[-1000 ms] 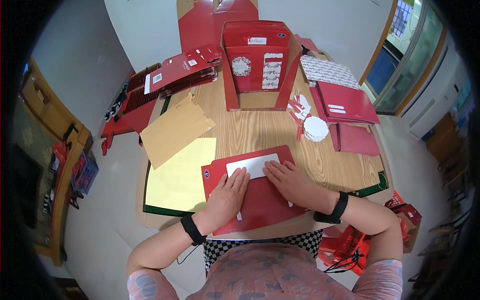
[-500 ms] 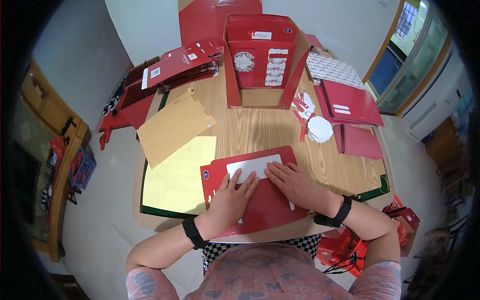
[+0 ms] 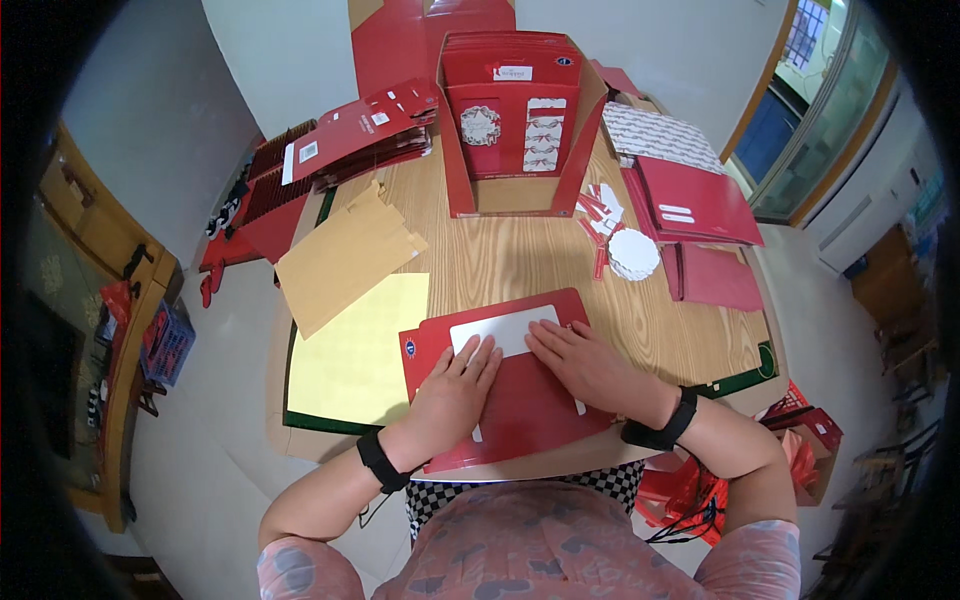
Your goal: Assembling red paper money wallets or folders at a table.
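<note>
A red cardboard sleeve [image 3: 525, 398] with rounded upper corners and a white panel [image 3: 490, 328] lies at the near edge of the table. Both my hands rest on it, palms down and fingers stretched out. The fingertips of my left hand [image 3: 448, 395] touch the lower left of the white panel. Higher up, the fingers of my right hand [image 3: 588, 365] press on the panel's right end. Under the sleeve's left side, a second red card edge [image 3: 410, 352] with a small round blue mark sticks out. Neither hand grips anything.
A red display box [image 3: 512, 195] with upright red folders stands at the back. Left are stacked red folders [image 3: 350, 140], a tan card sheet [image 3: 350, 262] and yellow sheets [image 3: 350, 365]. Right are white scalloped discs [image 3: 633, 254], small red-and-white tags [image 3: 601, 222] and red folded pieces [image 3: 715, 277].
My left hand has slid slightly left along the sleeve, its fingers drawn closer together. My right hand stays pressed at the panel's right end. The whole view has shifted a little.
</note>
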`<act>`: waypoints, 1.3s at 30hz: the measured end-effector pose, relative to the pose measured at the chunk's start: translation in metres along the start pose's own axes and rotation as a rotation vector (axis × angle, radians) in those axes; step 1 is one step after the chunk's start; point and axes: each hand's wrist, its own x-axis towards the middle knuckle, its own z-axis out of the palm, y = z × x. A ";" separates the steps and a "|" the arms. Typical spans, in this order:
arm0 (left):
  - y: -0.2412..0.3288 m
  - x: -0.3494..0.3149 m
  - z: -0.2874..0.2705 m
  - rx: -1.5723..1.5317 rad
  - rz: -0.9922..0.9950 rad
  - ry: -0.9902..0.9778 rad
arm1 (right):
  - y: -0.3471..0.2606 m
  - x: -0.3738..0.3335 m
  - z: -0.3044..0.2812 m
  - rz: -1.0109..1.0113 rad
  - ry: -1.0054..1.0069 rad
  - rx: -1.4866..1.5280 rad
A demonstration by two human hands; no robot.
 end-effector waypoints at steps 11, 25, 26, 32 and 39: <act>-0.014 -0.035 -0.044 -0.595 -0.277 0.213 | 0.025 -0.031 -0.017 0.331 0.327 0.447; -0.030 -0.079 -0.002 -1.174 -0.733 0.310 | 0.028 -0.067 -0.013 0.793 0.064 1.249; -0.031 -0.079 0.000 -1.195 -0.736 0.326 | 0.028 -0.066 -0.013 0.817 0.048 1.253; -0.025 -0.076 -0.008 -1.472 -0.742 0.328 | 0.028 -0.071 -0.008 0.833 0.060 1.400; -0.023 -0.073 -0.009 -1.445 -0.747 0.305 | 0.020 -0.061 -0.015 0.842 0.008 1.349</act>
